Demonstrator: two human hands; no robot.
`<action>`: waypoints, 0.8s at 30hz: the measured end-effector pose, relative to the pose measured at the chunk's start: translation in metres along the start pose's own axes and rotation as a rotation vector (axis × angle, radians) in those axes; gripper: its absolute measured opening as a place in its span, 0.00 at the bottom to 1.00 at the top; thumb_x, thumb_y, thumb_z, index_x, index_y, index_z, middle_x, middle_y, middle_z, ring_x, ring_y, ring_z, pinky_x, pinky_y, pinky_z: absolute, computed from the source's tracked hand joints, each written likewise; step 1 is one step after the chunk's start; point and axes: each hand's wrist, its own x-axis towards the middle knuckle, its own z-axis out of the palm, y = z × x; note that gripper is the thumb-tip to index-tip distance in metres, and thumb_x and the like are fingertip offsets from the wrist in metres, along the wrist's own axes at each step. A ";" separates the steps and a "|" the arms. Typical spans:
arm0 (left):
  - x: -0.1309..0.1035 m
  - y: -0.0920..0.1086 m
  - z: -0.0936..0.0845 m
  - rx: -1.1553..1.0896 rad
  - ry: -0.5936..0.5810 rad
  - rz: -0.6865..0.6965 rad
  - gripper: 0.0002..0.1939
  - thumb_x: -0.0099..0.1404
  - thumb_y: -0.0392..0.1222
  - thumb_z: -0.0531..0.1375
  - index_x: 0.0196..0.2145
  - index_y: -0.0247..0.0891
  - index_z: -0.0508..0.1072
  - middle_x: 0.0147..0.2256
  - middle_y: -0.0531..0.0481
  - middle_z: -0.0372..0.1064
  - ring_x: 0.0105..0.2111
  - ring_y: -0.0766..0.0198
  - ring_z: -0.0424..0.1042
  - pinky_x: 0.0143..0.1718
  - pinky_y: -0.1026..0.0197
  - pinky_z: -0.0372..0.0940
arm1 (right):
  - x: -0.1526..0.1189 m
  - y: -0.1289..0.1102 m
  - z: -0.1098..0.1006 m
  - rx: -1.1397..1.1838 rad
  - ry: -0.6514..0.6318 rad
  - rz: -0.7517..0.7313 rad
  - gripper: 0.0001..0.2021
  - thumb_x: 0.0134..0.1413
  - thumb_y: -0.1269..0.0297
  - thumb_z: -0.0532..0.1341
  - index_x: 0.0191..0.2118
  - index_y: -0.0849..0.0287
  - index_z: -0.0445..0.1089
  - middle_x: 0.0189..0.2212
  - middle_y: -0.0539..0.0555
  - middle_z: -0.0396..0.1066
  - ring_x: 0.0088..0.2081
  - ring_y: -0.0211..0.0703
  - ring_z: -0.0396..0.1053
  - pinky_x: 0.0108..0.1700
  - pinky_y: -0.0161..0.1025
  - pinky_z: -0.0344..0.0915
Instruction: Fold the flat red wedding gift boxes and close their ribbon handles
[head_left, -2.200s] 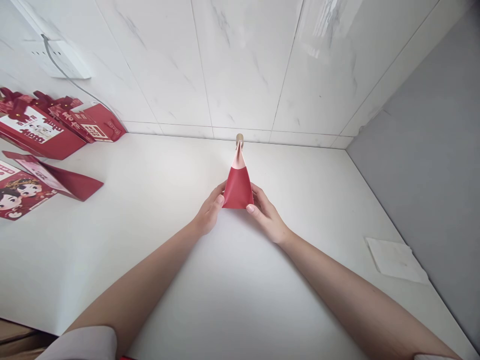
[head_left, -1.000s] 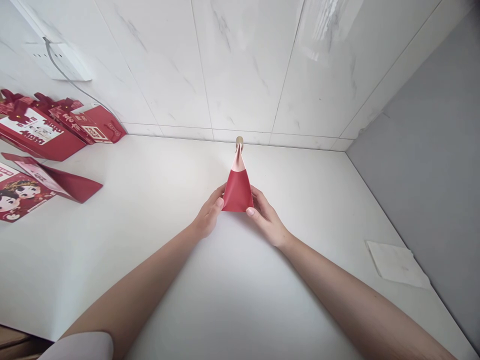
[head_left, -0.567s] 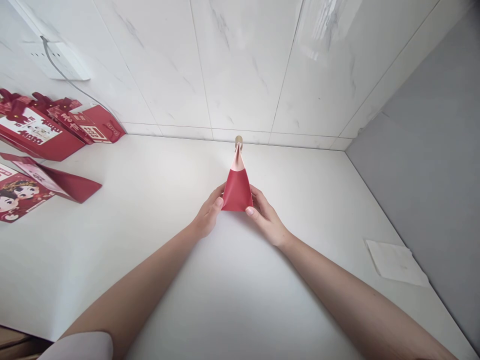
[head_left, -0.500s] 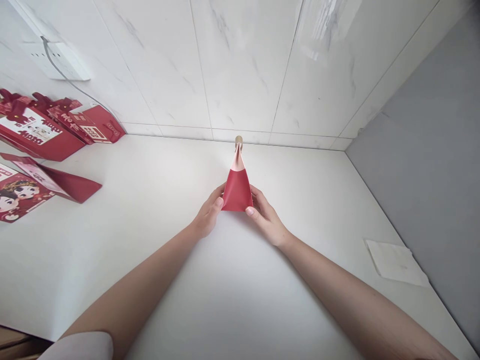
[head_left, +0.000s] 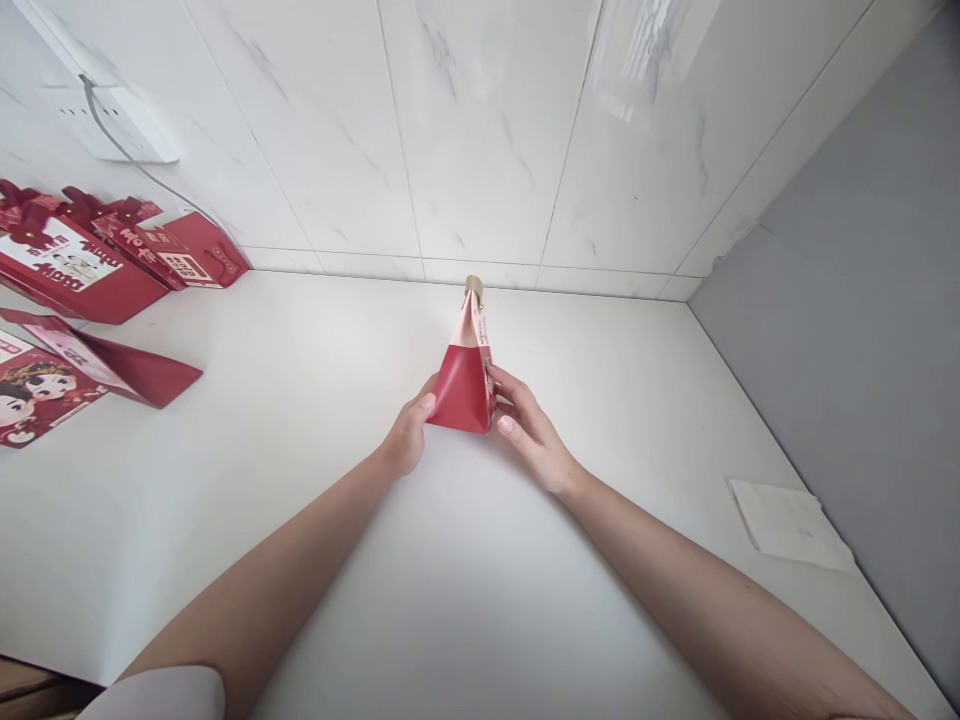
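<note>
A red gift box with a pale pink upper part stands upright on the white tabletop, tapering to a gold-coloured clasp at its top. At its lower left edge, my left hand is closed on it, thumb on the near face and the other fingers mostly hidden behind. My right hand is open at the right side. Its fingertips touch the printed side face, while the thumb stays a little apart from the near corner.
Several red gift boxes stand at the back left, with another red box and a box with cartoon figures before them. A white paper lies by the grey right wall. A cable hangs from the socket panel.
The gift box has turned and shifted slightly left, so its printed right side now shows. My left hand has moved a little left with it. My right thumb has come off the near face.
</note>
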 end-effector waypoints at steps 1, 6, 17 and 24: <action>0.001 -0.001 -0.002 -0.022 0.040 -0.025 0.30 0.67 0.61 0.49 0.58 0.40 0.68 0.53 0.43 0.71 0.56 0.44 0.66 0.56 0.44 0.63 | 0.000 0.000 0.001 -0.006 0.068 -0.005 0.33 0.59 0.47 0.60 0.66 0.43 0.50 0.68 0.54 0.46 0.64 0.52 0.55 0.62 0.54 0.61; 0.004 0.001 0.000 -0.014 0.178 -0.056 0.29 0.66 0.55 0.56 0.63 0.50 0.58 0.59 0.49 0.65 0.56 0.49 0.67 0.54 0.46 0.66 | 0.003 0.008 0.003 -0.001 0.310 0.059 0.38 0.54 0.52 0.66 0.66 0.42 0.47 0.68 0.56 0.45 0.56 0.50 0.65 0.54 0.52 0.70; 0.005 0.005 0.006 -0.027 0.141 -0.004 0.30 0.70 0.61 0.48 0.62 0.43 0.61 0.61 0.46 0.63 0.62 0.49 0.61 0.62 0.46 0.57 | 0.006 0.008 -0.006 0.008 0.113 0.086 0.22 0.59 0.51 0.61 0.57 0.47 0.62 0.60 0.53 0.62 0.62 0.51 0.59 0.63 0.53 0.60; 0.010 -0.006 0.001 -0.204 0.162 -0.072 0.29 0.67 0.57 0.53 0.59 0.38 0.65 0.55 0.43 0.70 0.55 0.46 0.69 0.55 0.45 0.65 | 0.007 0.010 0.000 0.191 0.058 0.099 0.16 0.58 0.51 0.62 0.47 0.50 0.60 0.50 0.52 0.70 0.51 0.46 0.69 0.54 0.48 0.68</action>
